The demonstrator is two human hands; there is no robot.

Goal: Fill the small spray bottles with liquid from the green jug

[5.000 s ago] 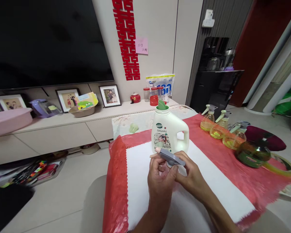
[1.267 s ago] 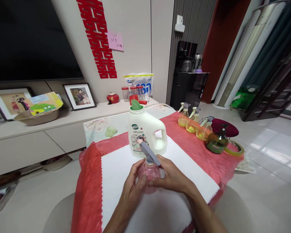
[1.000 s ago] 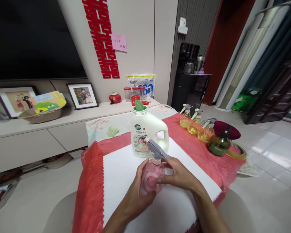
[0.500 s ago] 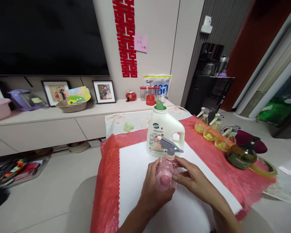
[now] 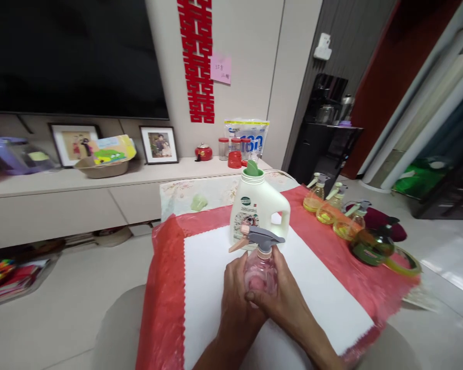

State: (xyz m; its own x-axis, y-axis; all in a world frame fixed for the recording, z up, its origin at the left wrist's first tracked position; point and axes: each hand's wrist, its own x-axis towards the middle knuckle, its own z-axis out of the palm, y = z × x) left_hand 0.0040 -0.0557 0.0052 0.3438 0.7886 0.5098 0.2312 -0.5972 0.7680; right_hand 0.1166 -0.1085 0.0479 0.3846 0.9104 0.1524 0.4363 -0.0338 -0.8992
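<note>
A clear pink spray bottle [image 5: 261,273] with a grey and peach trigger head [image 5: 260,236] is held upright between both hands. My left hand [image 5: 239,295] wraps its left side and underside. My right hand [image 5: 283,288] grips the right side, its thumb lying across the front of the bottle. The nozzle points left. Just behind stands a large cream detergent jug [image 5: 250,198], its mouth uncapped, with a green piece [image 5: 252,167] in the opening. Both rest over a white sheet [image 5: 206,288]; the bottle is raised above it.
Several pump bottles [image 5: 326,211] with yellow liquid stand along the right side of the red plastic cover [image 5: 162,277], near a dark green pump bottle [image 5: 372,244] and a yellow tape roll [image 5: 405,261]. A pale green lump [image 5: 198,202] lies at the back left.
My right hand has closed in around the bottle, its thumb moving across the front. The bottle has turned slightly, its nozzle swinging further left. The camera view has shifted a little.
</note>
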